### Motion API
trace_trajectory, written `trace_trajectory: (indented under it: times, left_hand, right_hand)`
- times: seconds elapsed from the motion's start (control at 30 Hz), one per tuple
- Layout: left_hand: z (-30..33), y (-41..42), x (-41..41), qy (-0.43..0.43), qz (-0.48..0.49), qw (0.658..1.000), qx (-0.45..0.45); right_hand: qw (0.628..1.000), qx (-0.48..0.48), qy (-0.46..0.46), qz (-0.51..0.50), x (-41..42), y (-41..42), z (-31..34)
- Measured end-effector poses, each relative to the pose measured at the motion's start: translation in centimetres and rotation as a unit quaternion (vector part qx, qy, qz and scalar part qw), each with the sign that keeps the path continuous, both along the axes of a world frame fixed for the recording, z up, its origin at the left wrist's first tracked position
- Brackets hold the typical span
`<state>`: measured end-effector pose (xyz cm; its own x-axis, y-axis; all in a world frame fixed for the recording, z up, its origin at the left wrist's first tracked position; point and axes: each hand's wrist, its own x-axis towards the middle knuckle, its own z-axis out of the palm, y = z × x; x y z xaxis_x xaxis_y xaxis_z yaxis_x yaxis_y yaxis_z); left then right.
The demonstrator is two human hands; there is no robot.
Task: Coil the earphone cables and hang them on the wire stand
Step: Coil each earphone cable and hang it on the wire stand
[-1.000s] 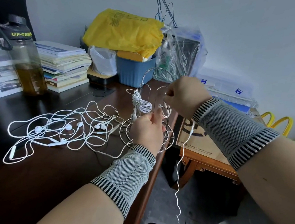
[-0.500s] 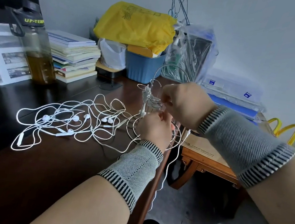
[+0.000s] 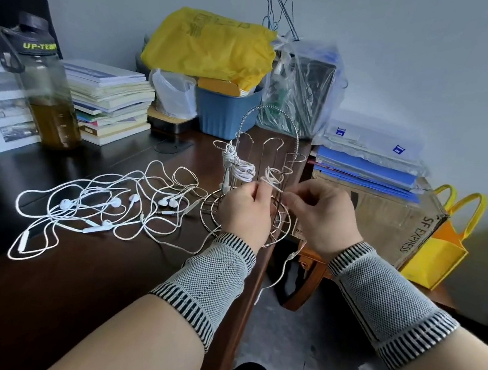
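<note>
1. Head view, biggest thing first: the dark brown wooden desk (image 3: 79,281) fills the left half, and its near and left edges are cut off by the frame.
2. Along the back there's a crumpled yellow plastic bag (image 3: 210,44) sitting on a blue ribbed plastic bin (image 3: 225,112), with a stack of paperback books (image 3: 109,99) to the left of them. The bin's contents are mostly hidden by the bag.
3. Far left is a smoky clear water bottle with amber liquid (image 3: 49,95). Its label is cut short, only "UP-TE" is readable.
4. The silver wire stand with a round base (image 3: 265,157) is at the desk's right edge. Both hands cover most of its base.
5. A loose tangle of white earphone cables (image 3: 107,199) is spread on the desk left of the stand. Can't really tell how many sets are in there.
6. The left hand (image 3: 245,212) is curled, pinching a thin white cable (image 3: 271,183) in front of the stand.
7. The right hand (image 3: 321,215) pinches the same cable just beside it. The fingertips are hard to see, and the rest of the cable drops out of sight below the desk edge.
8. One coiled white earphone bundle (image 3: 237,166) already hangs on the stand's left hook.
</note>
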<state>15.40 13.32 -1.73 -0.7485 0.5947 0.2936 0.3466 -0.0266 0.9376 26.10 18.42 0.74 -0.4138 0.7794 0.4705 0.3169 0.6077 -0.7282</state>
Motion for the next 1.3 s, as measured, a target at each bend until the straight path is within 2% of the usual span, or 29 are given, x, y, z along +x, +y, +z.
trace_trajectory:
  times: [0.07, 0.17, 0.3, 0.43, 0.53, 0.73, 1.0, 1.17, 1.3]
  left_hand:
    - [0.1, -0.3, 0.2, -0.014, -0.013, 1.0, -0.001]
    - [0.2, -0.6, 0.3, -0.06, -0.028, 0.998, 0.019]
    - [0.0, -0.6, 0.3, -0.081, -0.035, 0.996, 0.026]
    - [0.0, -0.4, 0.2, -0.037, -0.031, 0.999, 0.02]
    - [-0.2, -0.3, 0.1, 0.008, -0.021, 1.0, 0.013]
    - [-0.7, 0.0, -0.3, 0.045, -0.007, 0.999, 0.014]
    - [-0.9, -0.1, 0.1, 0.015, -0.035, 0.999, 0.013]
    - [-0.8, 0.2, 0.3, -0.076, -0.055, 0.994, 0.053]
    - [-0.8, 0.2, 0.3, -0.11, -0.058, 0.991, 0.057]
  right_hand:
    - [0.999, -0.05, 0.02, -0.004, 0.1, 0.4, -0.5]
    - [0.998, -0.057, 0.019, -0.002, -0.3, 0.7, -1.0]
    - [0.998, -0.065, 0.025, 0.002, -0.5, 0.9, -1.4]
    - [0.999, -0.025, 0.042, -0.001, -0.3, 1.2, -1.6]
    - [0.999, 0.025, 0.018, 0.012, -0.6, 1.2, -0.9]
    - [0.999, 0.018, -0.019, 0.047, -1.3, 1.7, -0.5]
    - [0.999, -0.022, 0.011, 0.035, -0.9, 1.9, -1.1]
    - [1.0, -0.009, -0.001, 0.022, -0.2, 1.6, -1.1]
    - [1.0, -0.016, -0.016, 0.013, 0.6, 1.8, -1.0]
